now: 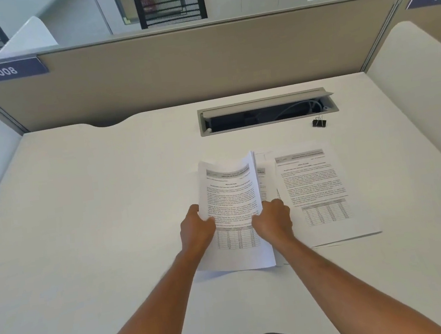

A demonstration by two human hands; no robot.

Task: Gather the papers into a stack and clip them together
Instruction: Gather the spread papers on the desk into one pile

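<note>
A stack of printed papers (229,190) is lifted off the white desk at its centre, bowed slightly. My left hand (196,229) grips its left edge and my right hand (272,223) grips its right edge, both near the lower half of the sheets. More printed sheets (316,191) lie flat on the desk just to the right, partly tucked under the held stack. A black binder clip (319,122) stands on the desk farther back and to the right, apart from both hands.
An open cable tray (267,114) with wires is set into the white desk (95,223) behind the papers. A beige partition (174,69) closes off the back, with white side dividers at left and right.
</note>
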